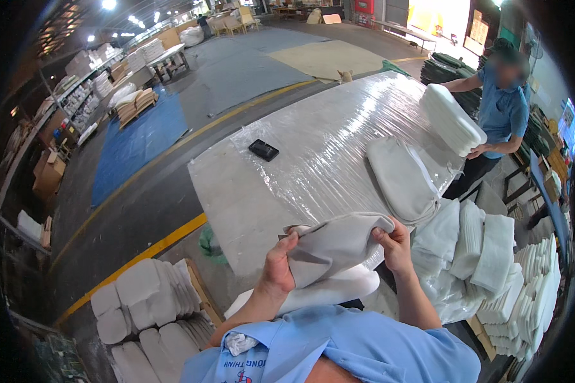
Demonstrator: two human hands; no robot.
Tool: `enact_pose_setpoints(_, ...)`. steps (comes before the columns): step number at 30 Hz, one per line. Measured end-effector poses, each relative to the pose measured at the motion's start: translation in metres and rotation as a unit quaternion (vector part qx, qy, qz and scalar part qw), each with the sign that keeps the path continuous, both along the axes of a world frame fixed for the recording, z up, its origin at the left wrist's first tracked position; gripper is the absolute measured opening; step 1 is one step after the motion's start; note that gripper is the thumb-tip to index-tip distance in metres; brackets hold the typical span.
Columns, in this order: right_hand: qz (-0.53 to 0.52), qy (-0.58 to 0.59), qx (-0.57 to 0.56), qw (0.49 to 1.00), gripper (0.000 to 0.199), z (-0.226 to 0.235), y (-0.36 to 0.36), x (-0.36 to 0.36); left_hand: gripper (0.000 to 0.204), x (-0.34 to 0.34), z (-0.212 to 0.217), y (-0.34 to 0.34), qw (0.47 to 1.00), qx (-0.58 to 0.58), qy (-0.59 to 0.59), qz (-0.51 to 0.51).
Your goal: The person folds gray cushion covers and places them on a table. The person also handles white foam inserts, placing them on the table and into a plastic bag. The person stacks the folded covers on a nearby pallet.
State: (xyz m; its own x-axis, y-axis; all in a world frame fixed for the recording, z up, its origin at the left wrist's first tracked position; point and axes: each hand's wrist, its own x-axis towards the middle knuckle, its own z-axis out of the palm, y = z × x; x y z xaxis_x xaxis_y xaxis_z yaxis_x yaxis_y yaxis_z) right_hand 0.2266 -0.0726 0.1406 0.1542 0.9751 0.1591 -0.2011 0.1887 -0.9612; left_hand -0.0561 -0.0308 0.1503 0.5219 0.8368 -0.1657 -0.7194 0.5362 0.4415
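Note:
Between my hands hangs a light grey cushion cover (335, 246), its open edge facing away from me. My left hand (279, 260) pinches its left edge with the thumb on top. My right hand (395, 244) grips the opposite corner, thumb pressed on the fabric. Close to my body, under the cover, lies a white foam cushion (342, 284), partly hidden by my arms and shirt. Another grey cushion cover (399, 182) rests flat on the plastic-wrapped table (287, 198), just beyond my right hand.
At the right, a co-worker (503, 108) in a blue shirt holds a thick white cushion (450, 118). A black phone (264, 150) lies on the table. Stacked grey cushions (150, 290) stand at my left, white foam pads (492, 252) at my right. A blue tarp (140, 143) covers floor farther left.

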Motion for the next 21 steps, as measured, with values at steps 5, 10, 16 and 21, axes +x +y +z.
enact_pose_setpoints(5, 0.274, 0.160, -0.079, 0.945, 0.065, 0.005, -0.007, 0.039, 0.022, -0.006, 0.012, -0.005, 0.999, 0.042, 0.019, -0.005)
enact_pose_setpoints(10, 0.348, -0.048, -0.043, 0.935, 0.082, 0.049, 0.027, 0.019, 0.018, -0.004, 0.022, -0.015, 0.993, 0.069, 0.083, -0.049)
enact_pose_setpoints(16, 0.397, -0.130, -0.078, 0.905, 0.048, 0.056, 0.028, -0.046, 0.020, -0.001, 0.047, -0.026, 0.944, 0.198, 0.262, -0.038)
enact_pose_setpoints(21, 0.369, -0.071, -0.091, 0.922, 0.046, 0.051, 0.017, -0.064, 0.024, -0.013, 0.056, -0.032, 0.878, 0.279, 0.388, 0.019)
